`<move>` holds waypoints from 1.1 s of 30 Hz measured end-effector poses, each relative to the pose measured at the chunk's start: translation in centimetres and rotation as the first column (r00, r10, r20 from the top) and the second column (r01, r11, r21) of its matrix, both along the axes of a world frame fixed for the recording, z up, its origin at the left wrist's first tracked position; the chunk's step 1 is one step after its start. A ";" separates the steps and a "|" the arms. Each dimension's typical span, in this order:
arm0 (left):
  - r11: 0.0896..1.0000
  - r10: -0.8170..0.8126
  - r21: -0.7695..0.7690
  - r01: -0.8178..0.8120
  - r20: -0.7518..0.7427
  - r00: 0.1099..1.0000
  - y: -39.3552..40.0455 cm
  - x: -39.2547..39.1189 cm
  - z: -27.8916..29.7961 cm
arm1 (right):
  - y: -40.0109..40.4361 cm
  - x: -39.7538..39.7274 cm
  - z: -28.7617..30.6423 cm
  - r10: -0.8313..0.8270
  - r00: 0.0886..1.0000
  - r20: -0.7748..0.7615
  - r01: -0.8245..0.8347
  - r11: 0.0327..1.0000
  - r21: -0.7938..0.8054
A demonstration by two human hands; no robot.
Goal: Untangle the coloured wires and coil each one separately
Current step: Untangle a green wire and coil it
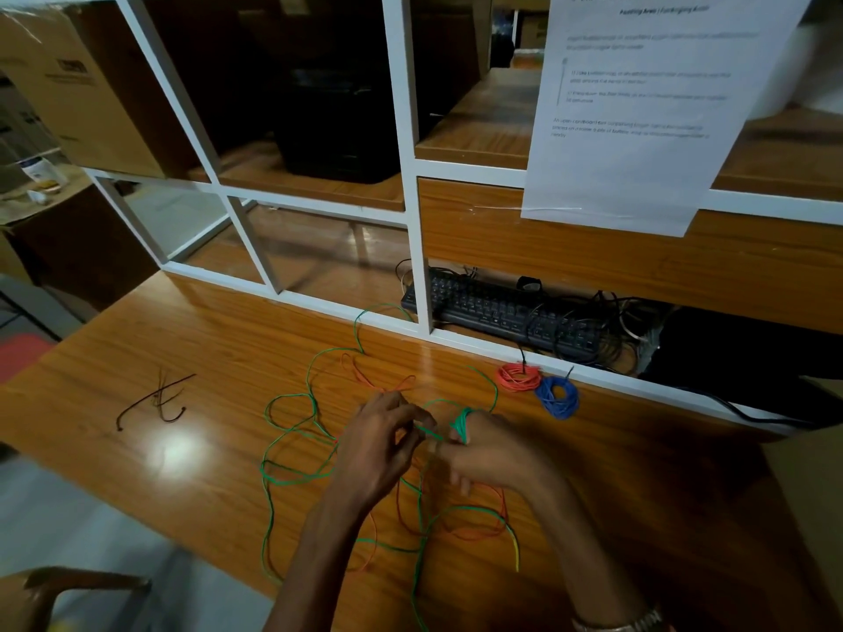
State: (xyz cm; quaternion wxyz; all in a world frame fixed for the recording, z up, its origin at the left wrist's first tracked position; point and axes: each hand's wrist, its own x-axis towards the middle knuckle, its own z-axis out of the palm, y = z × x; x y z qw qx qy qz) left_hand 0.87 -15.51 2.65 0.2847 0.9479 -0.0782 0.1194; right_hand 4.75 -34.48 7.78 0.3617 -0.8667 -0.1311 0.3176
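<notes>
- Nearest the camera, two bare forearms reach out over the wooden desk (pixel 137 348), with a metal watch band (pixel 625 624) on the right wrist.
- Left hand (pixel 381 442): its grip is narrow, fingertips pinched on a taut stretch of the green wire (pixel 292 480).
- Right hand (pixel 490 449): several turns of that same green wire are wound round a raised finger; the other fingers are blurred, so how they lie I cannot tell.
- Between the two hands the green strand runs short and straight.
- One loose green wire sprawls in wide loops left of and below the hands, one end reaching back towards the white frame; near the right forearm it shows a yellow stretch.
- One loose orange wire (pixel 474 533) crosses it beneath and beyond the hands.
- Two finished coils lie touching, just beyond the right hand: one orange coil (pixel 519 377), one blue coil (pixel 557 396).
- A few dark ties (pixel 157 399) lie well apart on the left.
- One black keyboard (pixel 497 312) sits behind the frame.
</notes>
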 end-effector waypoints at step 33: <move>0.524 0.694 -0.521 -0.674 -0.198 0.693 3.5 -0.7 -0.9 | -5.2 2.7 -5.6 -0.588 0.786 -0.190 0.569 0.568 0.595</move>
